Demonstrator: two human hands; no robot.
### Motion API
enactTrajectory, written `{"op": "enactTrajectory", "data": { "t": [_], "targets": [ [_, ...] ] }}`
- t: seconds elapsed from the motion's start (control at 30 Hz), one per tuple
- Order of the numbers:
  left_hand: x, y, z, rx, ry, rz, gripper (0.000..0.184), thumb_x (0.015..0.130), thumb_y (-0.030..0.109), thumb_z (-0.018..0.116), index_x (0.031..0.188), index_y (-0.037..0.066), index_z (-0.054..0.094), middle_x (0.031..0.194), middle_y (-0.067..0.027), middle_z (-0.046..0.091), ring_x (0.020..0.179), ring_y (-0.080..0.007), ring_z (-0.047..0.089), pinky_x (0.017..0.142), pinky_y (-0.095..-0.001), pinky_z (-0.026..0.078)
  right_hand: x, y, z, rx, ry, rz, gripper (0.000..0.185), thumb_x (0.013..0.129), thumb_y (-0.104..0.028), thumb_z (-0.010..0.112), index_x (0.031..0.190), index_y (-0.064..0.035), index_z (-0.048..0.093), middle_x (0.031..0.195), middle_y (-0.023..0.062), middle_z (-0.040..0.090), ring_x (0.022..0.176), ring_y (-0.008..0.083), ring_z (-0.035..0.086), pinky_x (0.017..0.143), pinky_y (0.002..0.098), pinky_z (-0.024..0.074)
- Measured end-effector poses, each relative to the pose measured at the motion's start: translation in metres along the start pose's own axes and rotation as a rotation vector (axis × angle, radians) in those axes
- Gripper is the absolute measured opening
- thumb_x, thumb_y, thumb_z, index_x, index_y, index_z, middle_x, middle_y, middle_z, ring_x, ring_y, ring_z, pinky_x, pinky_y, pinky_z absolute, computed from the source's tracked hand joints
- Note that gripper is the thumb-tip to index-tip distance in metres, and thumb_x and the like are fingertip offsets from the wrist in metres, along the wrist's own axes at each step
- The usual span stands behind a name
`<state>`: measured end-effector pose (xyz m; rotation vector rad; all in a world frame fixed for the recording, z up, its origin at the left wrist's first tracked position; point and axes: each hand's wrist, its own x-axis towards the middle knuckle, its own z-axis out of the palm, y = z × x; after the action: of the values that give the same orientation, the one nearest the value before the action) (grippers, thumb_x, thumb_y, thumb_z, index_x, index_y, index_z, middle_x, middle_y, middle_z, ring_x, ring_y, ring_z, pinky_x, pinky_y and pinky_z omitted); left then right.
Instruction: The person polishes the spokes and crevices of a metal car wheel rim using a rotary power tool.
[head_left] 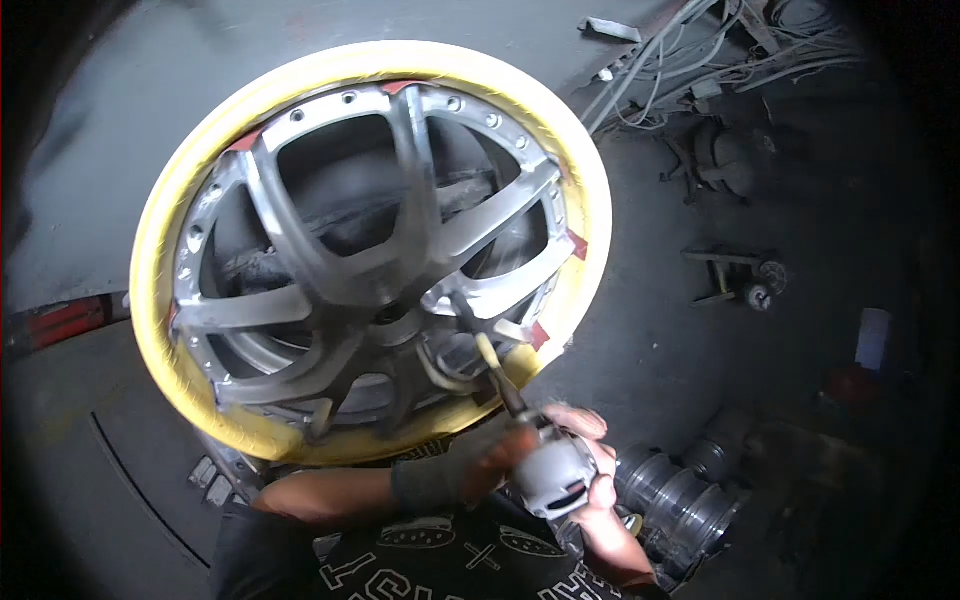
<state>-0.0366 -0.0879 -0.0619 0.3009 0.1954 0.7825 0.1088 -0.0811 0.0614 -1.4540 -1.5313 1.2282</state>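
A large alloy wheel [345, 270] with bare metal spokes stands tilted before me, its outer rim covered in yellow tape [592, 170]. Red pieces show at several spots along the rim's inner edge. Both hands grip a grey die grinder [556, 474] with a long, slim shaft. My right hand [602, 475] wraps round the grinder's body. My left hand [500, 458], blurred and with a grey cuff at the wrist, closes round the tool near its neck. The shaft points up to the spokes just right of the hub; whether its tip touches metal is unclear.
Cables [690, 60] run along the wall at the upper right. Metal stands [725, 270] are on the dark floor at right. Shiny cylindrical metal parts [675, 500] lie near my right elbow. A red object [65, 325] is at far left, and a thin rod [140, 495] lies below it.
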Motion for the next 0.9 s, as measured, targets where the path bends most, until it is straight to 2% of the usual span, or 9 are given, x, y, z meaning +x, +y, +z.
{"op": "enactTrajectory", "data": {
  "t": [0.13,0.17,0.27,0.33,0.47,0.67,0.73,0.83,0.9],
  "targets": [
    [0.046,0.073,0.062,-0.156,-0.235,-0.216,0.093,0.082,0.054,0.077,0.149,0.0,0.04,0.141,-0.0157,0.054,0.133,-0.0226,0.05,0.112,-0.0382,0.039,-0.006,0.018,-0.038,0.048,0.092,-0.183,0.094,0.094,-0.071,0.034,0.125,0.0136,0.061,0.121,0.0293,0.065,0.118,0.0413,0.061,0.108,0.0516,0.0419],
    [0.059,0.075,0.063,-0.149,-0.275,-0.341,0.083,0.085,0.04,0.077,0.148,0.002,0.039,0.124,-0.01,0.057,0.116,-0.0174,0.054,0.098,-0.0337,0.044,-0.008,0.018,-0.045,0.119,0.138,-0.13,0.09,0.095,-0.069,0.036,0.126,0.0121,0.061,0.124,0.0292,0.064,0.12,0.042,0.059,0.108,0.0528,0.0411],
    [0.1,0.062,0.074,-0.281,-0.325,-0.312,0.07,0.087,0.019,0.077,0.145,0.006,0.04,0.101,-0.0025,0.062,0.095,-0.0098,0.059,0.078,-0.0273,0.048,-0.001,0.028,-0.069,0.242,0.218,-0.095,0.085,0.096,-0.064,0.04,0.131,0.0111,0.057,0.13,0.0283,0.059,0.122,0.0415,0.056,0.11,0.053,0.0396],
    [0.117,0.057,0.076,-0.395,-0.283,-0.242,0.061,0.088,0.021,0.074,0.139,0.008,0.044,0.109,-0.006,0.06,0.103,-0.0129,0.057,0.088,-0.0289,0.046,0.007,0.038,-0.087,0.27,0.193,-0.029,0.083,0.095,-0.063,0.042,0.134,0.0091,0.055,0.133,0.0269,0.057,0.124,0.0393,0.055,0.111,0.0503,0.0383],
    [0.143,0.021,0.072,-0.367,-0.126,-0.086,0.047,0.098,0.032,0.061,0.134,0.005,0.047,0.118,-0.007,0.057,0.112,-0.0121,0.055,0.098,-0.03,0.043,0.014,0.047,-0.102,0.386,0.276,0.239,0.082,0.077,-0.067,0.051,0.125,0.001,0.051,0.128,0.0131,0.053,0.123,0.0259,0.05,0.11,0.0413,0.0339],
    [0.161,0.008,0.056,-0.244,-0.166,-0.09,0.047,0.103,0.037,0.049,0.134,0.002,0.046,0.117,-0.0075,0.058,0.117,-0.0104,0.054,0.102,-0.0307,0.044,0.015,0.098,-0.125,0.325,0.182,0.009,0.082,0.096,-0.061,0.031,0.13,0.0069,0.06,0.137,0.0217,0.058,0.131,0.0331,0.05,0.115,0.0471,0.0317],
    [0.155,-0.045,0.033,-0.481,-0.09,-0.212,0.036,0.108,0.023,0.047,0.136,0.001,0.054,0.139,-0.0134,0.056,0.131,-0.0202,0.051,0.113,-0.0371,0.039,0.017,0.105,-0.132,0.211,0.19,-0.11,0.082,0.097,-0.061,0.029,0.13,0.0078,0.06,0.137,0.0218,0.058,0.129,0.0332,0.051,0.115,0.0472,0.0319],
    [0.152,-0.041,0.037,-0.303,-0.014,-0.068,0.036,0.109,0.022,0.045,0.136,-0.001,0.053,0.138,-0.0123,0.056,0.13,-0.017,0.051,0.113,-0.0357,0.039,0.033,0.085,-0.134,-0.009,0.073,-0.106,0.083,0.097,-0.061,0.026,0.131,0.0074,0.059,0.136,0.0224,0.059,0.127,0.0334,0.053,0.114,0.0476,0.0324],
    [0.158,-0.018,0.048,-0.407,-0.092,-0.076,0.037,0.108,0.021,0.046,0.136,-0.001,0.053,0.138,-0.0121,0.056,0.129,-0.0161,0.052,0.113,-0.0351,0.04,0.032,0.076,-0.128,0.009,0.104,0.0,0.083,0.097,-0.061,0.028,0.132,0.0079,0.059,0.136,0.0225,0.059,0.127,0.0333,0.053,0.113,0.0476,0.0327]
  ]
}}
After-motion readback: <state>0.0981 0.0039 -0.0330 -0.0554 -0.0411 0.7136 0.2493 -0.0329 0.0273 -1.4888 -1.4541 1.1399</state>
